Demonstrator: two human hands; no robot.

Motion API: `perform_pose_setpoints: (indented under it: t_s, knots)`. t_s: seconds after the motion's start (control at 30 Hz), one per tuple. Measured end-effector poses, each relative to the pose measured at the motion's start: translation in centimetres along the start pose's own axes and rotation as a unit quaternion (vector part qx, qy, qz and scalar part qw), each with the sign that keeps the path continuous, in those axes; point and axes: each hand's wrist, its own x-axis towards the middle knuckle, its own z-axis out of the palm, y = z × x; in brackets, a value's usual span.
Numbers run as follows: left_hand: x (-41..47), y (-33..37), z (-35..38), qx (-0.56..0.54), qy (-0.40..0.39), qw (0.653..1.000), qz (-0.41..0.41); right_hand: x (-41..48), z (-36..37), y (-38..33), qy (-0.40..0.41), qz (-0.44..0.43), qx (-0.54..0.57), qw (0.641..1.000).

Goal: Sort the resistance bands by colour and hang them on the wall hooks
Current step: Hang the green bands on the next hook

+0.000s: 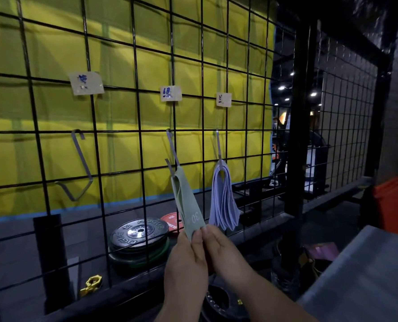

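A pale green resistance band [186,201] marked "30" hangs by its top loop from the middle metal hook [172,151] on the black wire grid [114,108]. My left hand [186,254] pinches the band's lower end. My right hand [226,249] touches the same end with its fingertips from the right. A bunch of several lilac bands [223,198] hangs on the right hook [218,145]. The left hook [79,166] carries nothing. A paper label sits above each hook: left label [86,83], middle label [171,93], right label [224,99].
Behind the grid lie stacked black weight plates [138,235], a red plate [171,223] and a yellow collar clamp [91,284]. A grey table surface [365,275] is at the lower right, with an orange box [395,201] beyond it. A yellow sheet backs the grid.
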Motion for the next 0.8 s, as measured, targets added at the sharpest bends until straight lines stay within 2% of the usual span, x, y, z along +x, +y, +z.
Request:
perform_pose_setpoints:
  t_s: [0.2,0.37,0.6,0.8]
  knots:
    - [-0.2,0.0,-0.1,0.008,0.006,1.0,0.011,-0.6,-0.1,0.0,-0.021,0.037,0.017,0.999]
    - [-0.2,-0.1,-0.1,-0.035,0.0,0.999,0.019,-0.5,-0.3,-0.8,-0.026,0.051,0.038,0.998]
    - [-0.9,0.0,0.7,-0.084,-0.012,0.996,-0.021,-1.0,-1.5,-0.8,-0.026,0.067,0.01,0.997]
    - [-2.0,-0.3,2.3,-0.072,-0.047,0.996,-0.029,-2.4,-2.8,0.4,0.002,0.087,0.012,0.996]
